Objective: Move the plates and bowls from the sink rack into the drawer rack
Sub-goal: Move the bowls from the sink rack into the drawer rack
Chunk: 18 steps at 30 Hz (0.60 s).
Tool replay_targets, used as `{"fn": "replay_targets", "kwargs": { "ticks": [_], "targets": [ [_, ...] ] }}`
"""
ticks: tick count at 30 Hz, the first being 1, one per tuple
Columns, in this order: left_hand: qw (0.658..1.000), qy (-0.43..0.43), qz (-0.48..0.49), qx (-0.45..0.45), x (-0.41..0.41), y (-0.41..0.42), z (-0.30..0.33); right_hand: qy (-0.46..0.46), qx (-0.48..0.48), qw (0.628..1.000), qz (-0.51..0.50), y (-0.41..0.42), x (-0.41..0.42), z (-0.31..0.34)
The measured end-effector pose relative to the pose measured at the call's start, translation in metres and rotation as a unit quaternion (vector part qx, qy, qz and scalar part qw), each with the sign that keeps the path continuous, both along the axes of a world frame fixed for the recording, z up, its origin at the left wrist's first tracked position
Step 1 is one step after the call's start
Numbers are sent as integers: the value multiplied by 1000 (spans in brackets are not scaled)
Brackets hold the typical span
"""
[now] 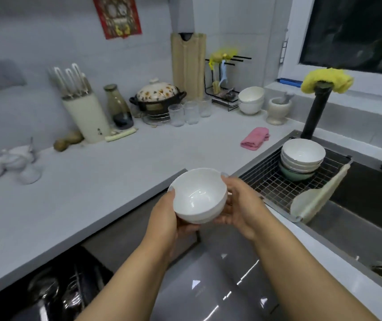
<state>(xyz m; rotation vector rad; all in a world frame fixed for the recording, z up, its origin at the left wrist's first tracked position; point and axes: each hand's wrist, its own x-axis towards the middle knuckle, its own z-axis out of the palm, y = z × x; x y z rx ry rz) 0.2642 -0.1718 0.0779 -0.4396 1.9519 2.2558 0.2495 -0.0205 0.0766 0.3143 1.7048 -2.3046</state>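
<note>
Both forearms reach in from the bottom edge and meet around a white bowl (199, 196). It is plain and glossy, round with a deep well, upright with its mouth tipped slightly toward the camera, and a second rim line low on its side suggests another bowl nested under it, though I cannot tell for sure. The left hand (167, 214) cups its left side with the thumb at the rim; the right hand (241, 205) grasps its right side, fingers curled underneath. The bowl hangs in the air just off the corner of the counter (92, 193), left of the sink rack (278, 184). On that wire rack, right of the bowl, stands a stack of bowls (301, 158): white ones on top, a pale green one at the bottom. Below and left of the held bowl, the drawer rack (53, 295) shows as dark wire and metal shapes, too dim to make out.
</note>
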Motion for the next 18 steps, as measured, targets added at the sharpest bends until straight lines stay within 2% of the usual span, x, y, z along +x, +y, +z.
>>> {"fn": "replay_targets", "kwargs": {
  "ticks": [8,18],
  "targets": [
    [989,-21,144,-29,58,-100,0,1,1,991,131,-106,20,6],
    [966,-58,248,-48,165,-252,-14,1,49,971,232,-272,87,-4]
  ]
}}
